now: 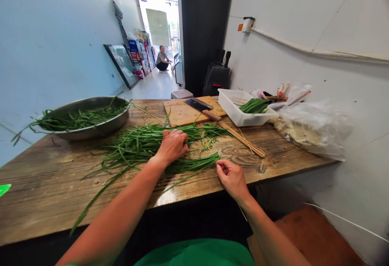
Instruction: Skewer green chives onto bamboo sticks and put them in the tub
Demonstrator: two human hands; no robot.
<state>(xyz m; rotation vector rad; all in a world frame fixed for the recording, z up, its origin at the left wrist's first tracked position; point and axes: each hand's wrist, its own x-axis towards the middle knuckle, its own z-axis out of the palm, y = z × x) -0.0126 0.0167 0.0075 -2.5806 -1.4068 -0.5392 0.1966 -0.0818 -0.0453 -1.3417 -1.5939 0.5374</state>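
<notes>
A loose heap of garlic chives [133,146] lies across the middle of the wooden table. My left hand [173,146] is on the heap, fingers curled over some of the stalks. Close to the front edge, my right hand [232,176] pinches a thin bamboo skewer [243,214], which sticks out below the palm. Its fingertips are beside the cut ends of a flat row of chives [209,159]. Beyond the hands, a bundle of skewers [247,144] lies on the table, touching the area by the cleaver's handle.
A cleaver [199,104] lies on a cutting board [179,114]. At left stands a metal basin [118,121] of chives. A white plastic tray [240,116] with chives and a clear plastic bag [316,126] are at right. A person [162,60] squats near the doorway.
</notes>
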